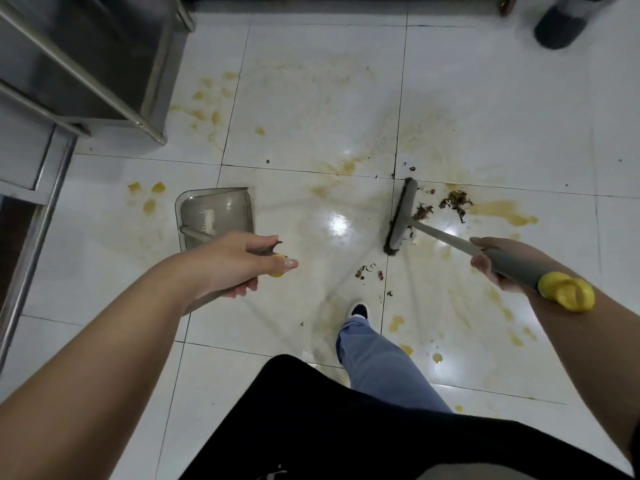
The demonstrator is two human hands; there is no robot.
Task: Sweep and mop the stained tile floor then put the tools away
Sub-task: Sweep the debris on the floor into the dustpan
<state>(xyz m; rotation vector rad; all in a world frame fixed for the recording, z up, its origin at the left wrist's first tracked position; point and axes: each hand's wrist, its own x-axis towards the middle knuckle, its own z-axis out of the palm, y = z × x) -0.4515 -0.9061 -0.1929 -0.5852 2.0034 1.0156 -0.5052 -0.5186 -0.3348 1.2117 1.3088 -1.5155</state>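
Left hand (239,263) wrapped round the grey handle w/ yellow tip of a beige plastic dustpan (216,216); fingers curled shut on it, thumb along the top. Pan sits left of centre on the white glossy tile floor (311,98), open mouth facing far, a pale smear of dust inside.

Right hand (495,263) gripping the grey handle w/ yellow end cap of a short beige brush w/ dark bristles (401,216); fingers closed round the shaft, cap poking out near the wrist. Brush head is down on the floor, right of centre, well apart from the pan, running near-to-far.

Dark brown leafy debris pile (455,200) just right of the brush head; a few more bits (365,270) lie nearer, btwn brush and shoe. Yellow-brown liquid stains (502,213) spread across several tiles: blotches far left, a puddle right of the debris, drips near right.

Stainless steel cabinet (86,64) at far left. Dark round object (561,26) at far right corner, blurred, can't tell what. Person's leg in blue-grey trousers w/ dark shoe (360,310) steps fwd at centre near.
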